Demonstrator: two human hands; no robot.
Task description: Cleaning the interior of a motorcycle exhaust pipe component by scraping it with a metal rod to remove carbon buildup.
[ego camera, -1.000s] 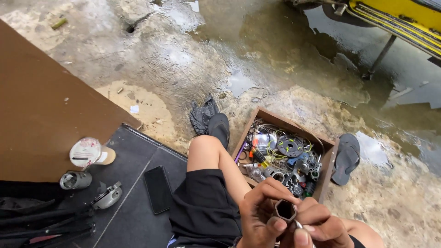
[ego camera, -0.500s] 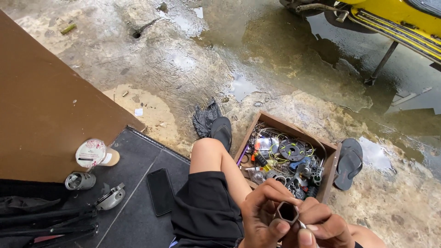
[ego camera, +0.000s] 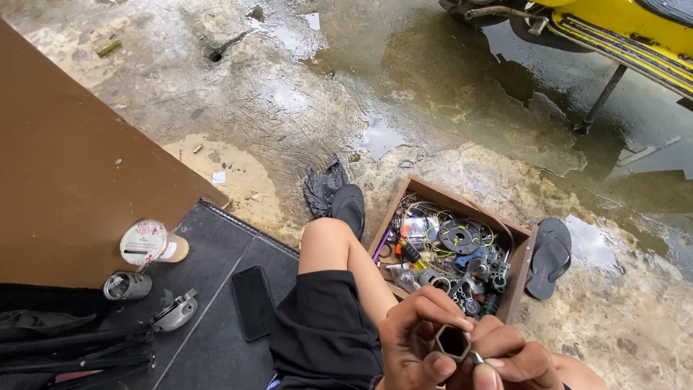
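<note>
Both hands meet at the bottom of the head view, over my lap. My left hand pinches a small dark hexagonal metal socket between thumb and fingers, its hollow end facing up. My right hand touches the same socket from the right and holds a thin metal piece against it. My bare left knee and black shorts lie just to the left.
A wooden box full of metal parts, wires and tools sits past my knee. A black sandal lies right of it. On the dark mat rest a phone, a lidded cup and metal parts. Wet concrete and a yellow vehicle lie beyond.
The view has tilted slightly. My hands stay together on the socket, with the fingers shifting only a little around it.
</note>
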